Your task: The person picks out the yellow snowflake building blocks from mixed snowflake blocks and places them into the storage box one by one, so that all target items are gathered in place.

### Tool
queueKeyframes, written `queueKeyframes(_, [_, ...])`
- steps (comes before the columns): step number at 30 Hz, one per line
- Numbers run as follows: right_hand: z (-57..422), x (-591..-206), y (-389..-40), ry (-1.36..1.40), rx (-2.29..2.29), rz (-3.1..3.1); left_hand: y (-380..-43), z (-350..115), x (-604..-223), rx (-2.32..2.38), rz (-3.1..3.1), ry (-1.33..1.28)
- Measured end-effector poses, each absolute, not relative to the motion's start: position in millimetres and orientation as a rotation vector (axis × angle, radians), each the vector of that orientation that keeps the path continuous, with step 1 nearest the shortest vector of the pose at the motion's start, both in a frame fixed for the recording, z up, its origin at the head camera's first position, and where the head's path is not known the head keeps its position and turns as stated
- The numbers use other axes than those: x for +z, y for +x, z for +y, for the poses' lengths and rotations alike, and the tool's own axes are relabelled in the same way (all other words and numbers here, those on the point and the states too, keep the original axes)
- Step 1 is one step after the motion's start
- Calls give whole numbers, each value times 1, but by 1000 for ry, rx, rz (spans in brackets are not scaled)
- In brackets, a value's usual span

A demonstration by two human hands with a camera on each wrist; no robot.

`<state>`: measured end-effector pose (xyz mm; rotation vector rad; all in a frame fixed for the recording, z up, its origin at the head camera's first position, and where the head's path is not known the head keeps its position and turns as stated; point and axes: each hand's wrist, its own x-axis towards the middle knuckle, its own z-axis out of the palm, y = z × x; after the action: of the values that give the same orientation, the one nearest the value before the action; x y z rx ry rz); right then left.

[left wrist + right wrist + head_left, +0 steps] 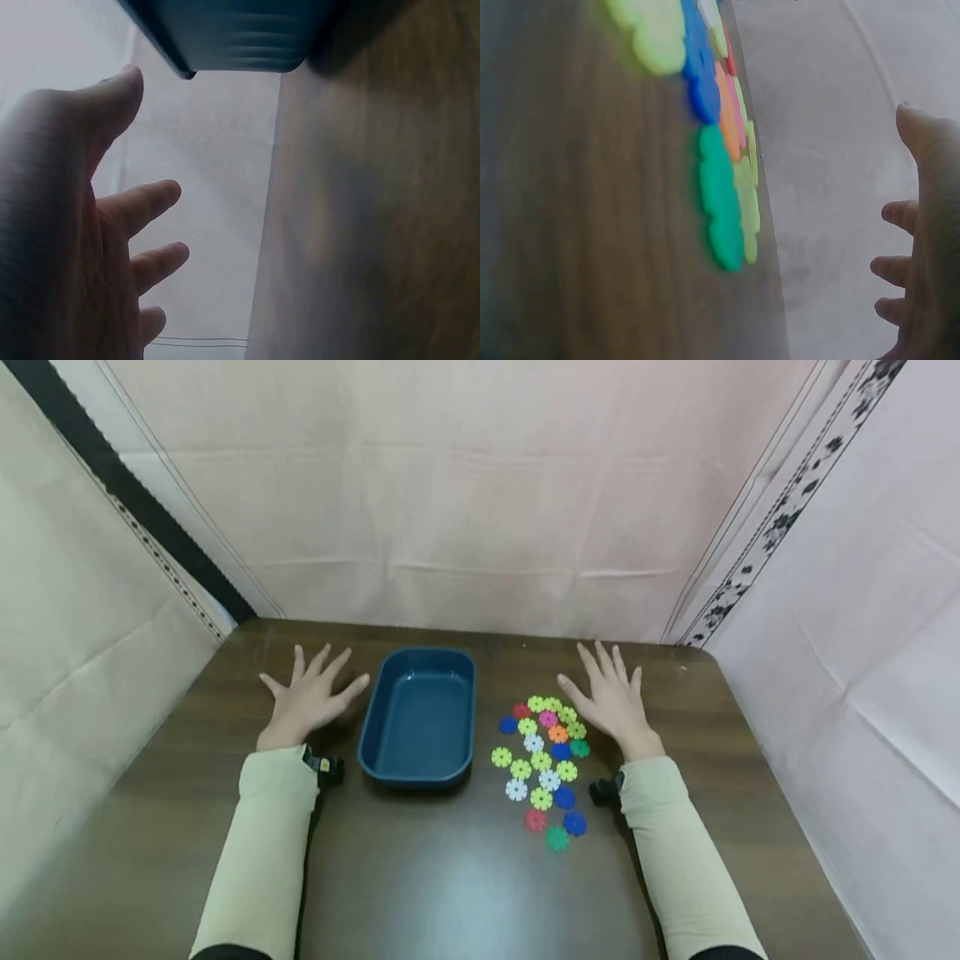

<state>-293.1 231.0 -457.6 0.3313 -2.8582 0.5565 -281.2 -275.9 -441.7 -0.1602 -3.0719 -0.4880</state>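
Flower-shaped pieces [541, 761] lie flat on the brown table [420, 893] in a loose cluster between the blue tray and the right hand, some touching, others just apart. Yellow-green ones are the most numerous; among them are white, blue, red and green ones, a pink one [548, 719] and an orange one [557, 733]. A green piece [557, 838] sits at the end nearest the person.

Left of the cluster stands the blue tray [422, 727], rectangular with rounded corners and raised walls, its longer sides running away from the person. Its smooth floor shows bare from wall to wall.

The right hand [611, 706] is spread wide, holding nothing, its thumb near the cluster's far end. The left hand [307, 697] is likewise splayed and holds nothing, thumb pointing toward the tray but apart from it. Whether either palm touches the wood, I cannot tell.

Both arms wear pale sleeves [262, 835], with dark devices [326, 768] at the wrists. Light cloth [450, 510] hangs behind the table and along both sides.
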Motion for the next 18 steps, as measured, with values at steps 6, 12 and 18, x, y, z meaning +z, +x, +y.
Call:
queueKeyframes(6, [227, -468, -278, 330, 540, -2891, -264, -277, -451, -478, -3075, -124])
queueKeyframes(12, [225, -470, -265, 316, 487, -2914, -250, -278, -453, -468, -3095, -90])
queueKeyframes(18, [219, -455, -267, 321, 443, -2879, -248, -279, -433, -396, -3006, -89])
